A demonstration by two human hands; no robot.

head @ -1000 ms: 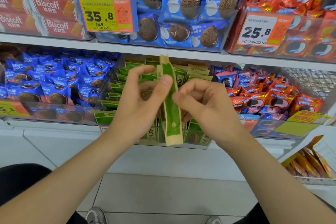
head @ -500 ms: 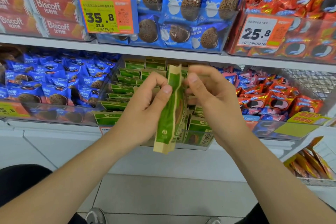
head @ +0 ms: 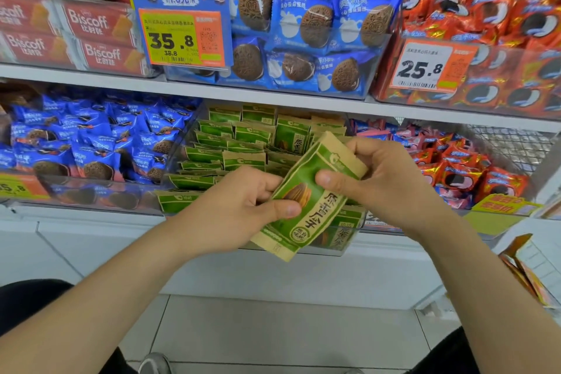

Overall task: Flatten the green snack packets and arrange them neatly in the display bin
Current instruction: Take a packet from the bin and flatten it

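- Head view: we see blue cookie packets to the left, red packets to the right and a 35.8 price card above.
- Our hands hide the near right part of the display bin.
- The green snack packet sits tilted just before the bin. Our left hand pinches its left edge and our right hand grips its far end.
- It is green with tan ends, and more green packets stand in rows behind.

A packet hangs before the bin, between left hand and right hand.
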